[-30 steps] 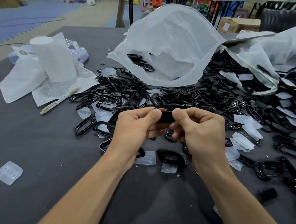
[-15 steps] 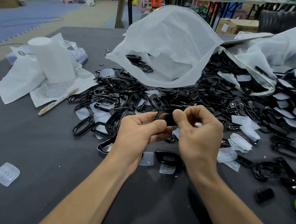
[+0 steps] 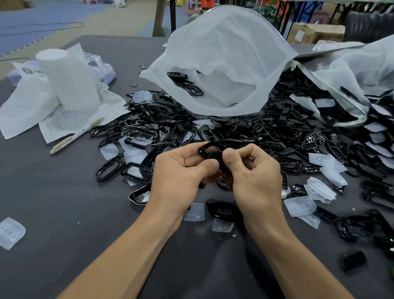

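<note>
While both hands meet just above the dark grey table top, they share 1 small glossy black plastic oval frame. The left hand has its fingers curled under the frame and its thumb laid across towards it, pinching its near side. The right hand is also clenched on the part, with the thumb pressing down on its right end and the forefinger arched over the top. The frame sits between the 2 thumbs, raised off the table and tilted, its open loop showing above the left fingers; what the lower fingers hold beneath it is hidden.

Behind the hands spreads a large heap of black plastic frames and grilles, mixed with clear soft silicone button pads. A big translucent white plastic bag stands open at the back of the heap, with a few black frames inside its mouth. Just below the wrists lie 1 black oval shell and 1 clear pad, side by side. Far left stands a white cylindrical roll on printed paper sheets, with a cream-coloured pen lying at the sheet's edge. Another single clear pad rests alone near the left front corner.
</note>
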The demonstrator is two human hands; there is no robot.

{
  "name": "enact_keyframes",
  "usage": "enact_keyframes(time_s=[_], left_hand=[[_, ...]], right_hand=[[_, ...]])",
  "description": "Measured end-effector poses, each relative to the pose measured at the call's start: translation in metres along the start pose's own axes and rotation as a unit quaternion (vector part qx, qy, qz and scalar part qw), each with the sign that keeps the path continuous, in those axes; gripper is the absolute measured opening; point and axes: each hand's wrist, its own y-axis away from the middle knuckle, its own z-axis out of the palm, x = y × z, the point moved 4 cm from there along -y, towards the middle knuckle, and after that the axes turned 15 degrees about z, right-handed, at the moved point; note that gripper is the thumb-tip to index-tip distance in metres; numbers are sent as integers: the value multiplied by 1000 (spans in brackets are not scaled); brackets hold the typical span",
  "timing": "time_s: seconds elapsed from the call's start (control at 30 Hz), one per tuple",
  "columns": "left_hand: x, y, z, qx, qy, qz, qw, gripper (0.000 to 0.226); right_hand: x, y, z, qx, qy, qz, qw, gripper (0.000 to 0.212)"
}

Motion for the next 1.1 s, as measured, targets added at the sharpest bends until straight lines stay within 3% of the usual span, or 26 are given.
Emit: enact_keyframes(time_s=[0.13, 0.33, 0.53, 0.67, 0.87, 1.1], left_hand=[[3, -1, -2, 14, -9, -14, 1000, 17], [4, -3, -7, 50, -77, 8, 996, 27], [5, -1, -5, 27, -46, -3, 999, 33], [5, 0, 1, 3, -26, -33, 999, 13], [3, 1, -3, 35, -69, -30, 997, 17], [2, 3, -3, 27, -97, -23, 995, 11]], right_hand=[[-7, -1, 1, -31, 9, -16, 999, 30], [-8, 2, 7, -117, 44, -6, 992, 20], [-5, 1, 5, -92, -9, 19, 996, 25], [-3, 3, 6, -84, -16, 19, 996, 26], [-5, 4, 5, -86, 93, 1, 992, 22], [-7, 4, 4, -136, 98, 44, 985, 17]])
